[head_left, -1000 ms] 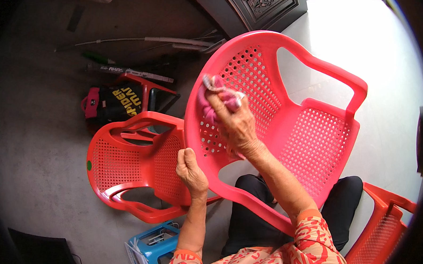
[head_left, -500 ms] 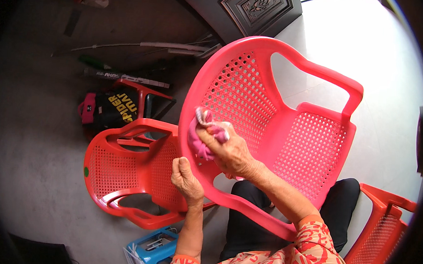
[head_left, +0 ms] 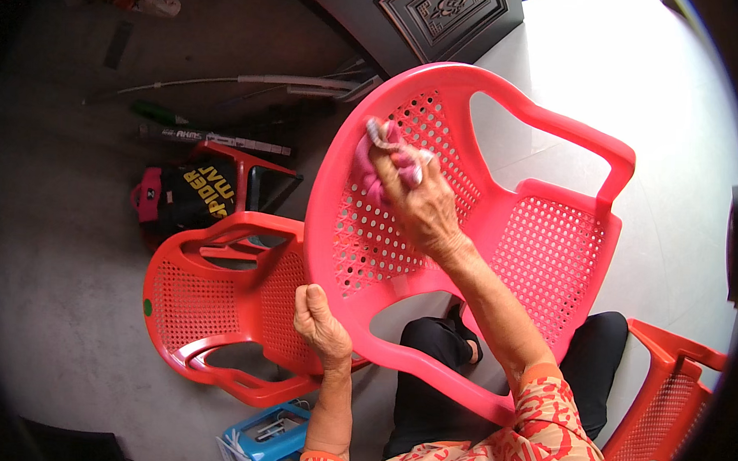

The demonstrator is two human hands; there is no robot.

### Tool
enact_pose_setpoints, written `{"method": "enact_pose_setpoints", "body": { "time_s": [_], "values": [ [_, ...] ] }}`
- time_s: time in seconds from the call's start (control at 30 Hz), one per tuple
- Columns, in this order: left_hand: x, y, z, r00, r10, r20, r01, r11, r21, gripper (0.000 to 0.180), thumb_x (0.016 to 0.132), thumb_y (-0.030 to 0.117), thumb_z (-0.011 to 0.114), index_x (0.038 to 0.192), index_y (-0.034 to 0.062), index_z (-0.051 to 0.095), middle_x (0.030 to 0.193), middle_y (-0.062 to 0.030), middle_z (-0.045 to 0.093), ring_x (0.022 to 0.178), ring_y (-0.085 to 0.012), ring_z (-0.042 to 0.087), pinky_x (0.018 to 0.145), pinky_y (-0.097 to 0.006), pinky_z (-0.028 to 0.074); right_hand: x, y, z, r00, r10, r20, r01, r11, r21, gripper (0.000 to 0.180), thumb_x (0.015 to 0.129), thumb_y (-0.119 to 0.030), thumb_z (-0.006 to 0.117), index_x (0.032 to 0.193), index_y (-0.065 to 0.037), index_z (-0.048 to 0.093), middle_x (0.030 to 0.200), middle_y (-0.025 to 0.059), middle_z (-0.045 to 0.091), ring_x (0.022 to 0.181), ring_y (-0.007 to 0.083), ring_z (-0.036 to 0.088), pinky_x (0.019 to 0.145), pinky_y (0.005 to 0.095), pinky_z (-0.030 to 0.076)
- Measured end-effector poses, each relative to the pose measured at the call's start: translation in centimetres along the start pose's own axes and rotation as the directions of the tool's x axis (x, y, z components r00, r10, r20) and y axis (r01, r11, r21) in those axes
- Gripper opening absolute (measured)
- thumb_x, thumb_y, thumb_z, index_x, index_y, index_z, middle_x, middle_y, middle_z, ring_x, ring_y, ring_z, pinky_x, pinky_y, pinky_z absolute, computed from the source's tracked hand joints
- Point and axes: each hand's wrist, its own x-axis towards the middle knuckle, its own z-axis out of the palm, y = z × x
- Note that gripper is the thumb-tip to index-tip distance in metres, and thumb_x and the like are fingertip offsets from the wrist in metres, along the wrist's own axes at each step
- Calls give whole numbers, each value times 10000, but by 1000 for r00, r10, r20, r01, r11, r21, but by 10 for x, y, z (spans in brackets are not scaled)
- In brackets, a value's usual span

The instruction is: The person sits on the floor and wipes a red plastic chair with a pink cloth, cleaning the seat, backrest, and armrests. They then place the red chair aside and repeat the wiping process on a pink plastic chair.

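Note:
A pinkish-red plastic armchair point(head_left: 489, 207) with a perforated back and seat is tilted over in front of my legs. My right hand point(head_left: 426, 207) is closed round a bunched pink and white cloth point(head_left: 370, 171), which it presses against the upper perforated part of the backrest. At the near left of the same chair, my left hand point(head_left: 324, 326) grips the rim of the backrest. Its thumb points upward, and the fingertips are partly hidden.
Behind my left hand lies a red armchair point(head_left: 197, 301), beside a black bag point(head_left: 191, 194) with yellow lettering. A blue plastic stool point(head_left: 273, 445) is at the bottom. Another red chair point(head_left: 662, 408) stands at right. A dark carved panel point(head_left: 452, 24) rises at the far side.
My right hand has slid the cloth up and slightly right, from the lower backrest near the rim to higher on it. My left hand keeps its grip, shifting slightly.

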Motion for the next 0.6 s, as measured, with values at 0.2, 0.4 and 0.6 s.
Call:
{"method": "enact_pose_setpoints", "body": {
  "time_s": [0.2, 0.4, 0.6],
  "values": [
    [0, 1, 2, 1000, 22, 0, -22, 1000, 19, 365, 1004, 253, 472, 706, 62, 382, 646, 40, 298, 608, -69, 292, 522, -264, 263, 13, 18, 4, 959, 275, -72, -266, 958, 108, 783, 734, 13, 608, 1446, -208, 366, 1216, 158, 456, 1037, 344, 500, 759, 413, 528],
    [0, 2, 3, 999, 44, -5, -43, 996, 82, 367, 1008, 251, 463, 703, 63, 379, 646, 43, 296, 610, -67, 295, 525, -257, 271, -8, -10, 3, 986, 143, 90, -166, 914, 369, 745, 708, 8, 619, 1406, -175, 433, 1245, 212, 449, 1110, 381, 495, 847, 408, 506],
    [-1, 4, 2, 999, 32, -6, -31, 999, 37, 365, 1012, 245, 451, 700, 66, 392, 640, 48, 331, 608, -65, 325, 530, -249, 299, -7, -15, 4, 1000, -30, -8, 31, 998, 58, 671, 764, -52, 597, 1408, -137, 429, 1263, 154, 467, 1072, 342, 489, 866, 401, 487]
  ]
}}
